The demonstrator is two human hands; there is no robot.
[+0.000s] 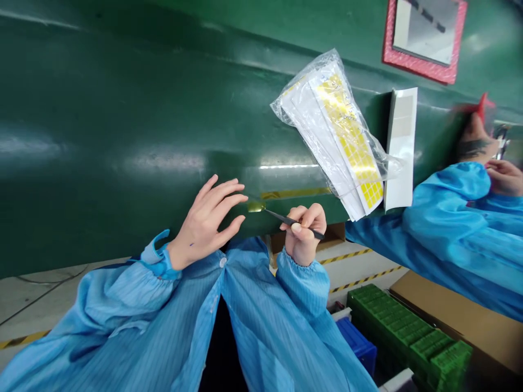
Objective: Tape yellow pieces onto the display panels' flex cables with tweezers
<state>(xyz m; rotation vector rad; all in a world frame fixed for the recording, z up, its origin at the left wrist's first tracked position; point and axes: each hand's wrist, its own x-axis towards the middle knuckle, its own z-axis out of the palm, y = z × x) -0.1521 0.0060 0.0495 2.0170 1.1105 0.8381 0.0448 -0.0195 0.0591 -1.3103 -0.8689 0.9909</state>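
My right hand (303, 231) is closed around dark tweezers (291, 220), which point left. At their tips is a small, shiny yellow piece of film (255, 207); whether the tips grip it or just touch it is hard to tell. My left hand (210, 218) holds nothing, its fingers stretched out and apart just left of the yellow piece. Beyond the tweezers, a clear strip with a yellow edge (296, 193) lies flat on the green table mat (122, 120).
To the right lies a clear plastic bag with yellow label sheets (347, 130), beside a white folded strip (401, 149). A pink-wrapped panel (425, 32) is farther back. A co-worker's hand (478, 139) and blue sleeves are at right. Green crates (408, 332) stand below the table edge.
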